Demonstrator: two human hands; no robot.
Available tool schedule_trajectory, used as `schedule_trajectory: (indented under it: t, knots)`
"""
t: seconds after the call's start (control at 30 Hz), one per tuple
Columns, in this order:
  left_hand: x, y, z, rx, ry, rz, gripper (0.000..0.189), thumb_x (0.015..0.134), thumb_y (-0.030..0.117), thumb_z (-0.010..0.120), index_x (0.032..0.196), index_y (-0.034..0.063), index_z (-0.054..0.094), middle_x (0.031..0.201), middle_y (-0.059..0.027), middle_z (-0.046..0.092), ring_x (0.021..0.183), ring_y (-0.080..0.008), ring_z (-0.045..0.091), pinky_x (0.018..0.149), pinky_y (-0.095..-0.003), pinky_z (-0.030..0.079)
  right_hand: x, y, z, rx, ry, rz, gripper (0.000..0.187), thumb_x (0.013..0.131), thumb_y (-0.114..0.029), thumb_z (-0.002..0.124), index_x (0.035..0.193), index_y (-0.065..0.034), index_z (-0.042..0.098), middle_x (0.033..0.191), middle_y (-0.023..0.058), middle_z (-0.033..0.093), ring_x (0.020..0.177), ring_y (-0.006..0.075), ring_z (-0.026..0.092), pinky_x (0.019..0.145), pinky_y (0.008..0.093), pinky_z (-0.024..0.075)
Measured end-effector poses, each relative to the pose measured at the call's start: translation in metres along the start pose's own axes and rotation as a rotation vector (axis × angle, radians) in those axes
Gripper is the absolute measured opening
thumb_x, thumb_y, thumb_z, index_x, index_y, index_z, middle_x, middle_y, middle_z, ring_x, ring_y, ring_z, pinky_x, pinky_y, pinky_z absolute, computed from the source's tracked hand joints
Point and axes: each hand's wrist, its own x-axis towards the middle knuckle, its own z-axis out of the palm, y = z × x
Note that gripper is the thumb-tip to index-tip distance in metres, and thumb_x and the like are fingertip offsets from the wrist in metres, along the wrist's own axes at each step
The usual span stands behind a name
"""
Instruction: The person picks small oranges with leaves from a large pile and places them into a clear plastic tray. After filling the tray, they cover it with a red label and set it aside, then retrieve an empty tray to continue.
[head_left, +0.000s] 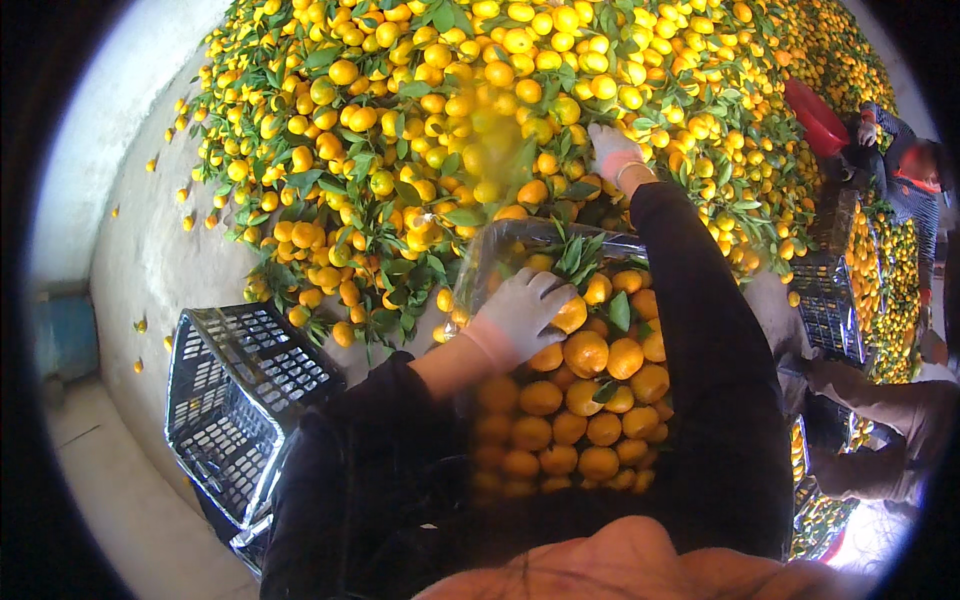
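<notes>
My left hand, in a pale glove with a pinkish cuff, is over a crate lined with clear plastic film. Its thumb and fingers are around a mandarin at the top of the fruit inside. Rows of orange mandarins fill the crate, with a leafy sprig at its far end. Beyond that end, my right hand, gloved too, reaches into a large heap of mandarins with green leaves. Its fingertips are partly hidden at the fruit, so I cannot tell whether they grip any.
A black slatted plastic crate lies tilted on the floor at left, with loose mandarins scattered nearby. At right, a person sits near a red basin and filled crates. Another person's legs extend in from the right.
</notes>
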Motion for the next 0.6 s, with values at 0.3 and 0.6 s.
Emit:
schedule_trajectory:
  t: [0.3,0.6]
  knots:
    - [0.000,0.001,0.001,0.008,0.013,-0.004,0.064,0.079,0.029,0.078,0.136,0.0103,0.055,0.126,-0.0172,0.055,0.115,-0.0418,0.052,0.100,-0.0501,0.046,-0.018,0.023,-0.030,0.099,0.209,0.377,0.045,0.088,-0.034,0.068,0.125,-0.0102,0.062,0.132,0.0170,0.062,0.120,0.0340,0.064,0.094,0.0452,0.0542]
    - [0.001,0.003,-0.003,0.009,-0.024,-0.024,0.063,0.079,0.027,0.079,0.135,0.0099,0.055,0.126,-0.0172,0.056,0.115,-0.0416,0.053,0.100,-0.0500,0.046,-0.004,-0.025,0.012,0.329,0.096,-0.103,0.060,0.085,-0.020,0.071,0.142,-0.0188,0.053,0.137,0.0213,0.054,0.126,0.0438,0.056,0.103,0.0498,0.0499]
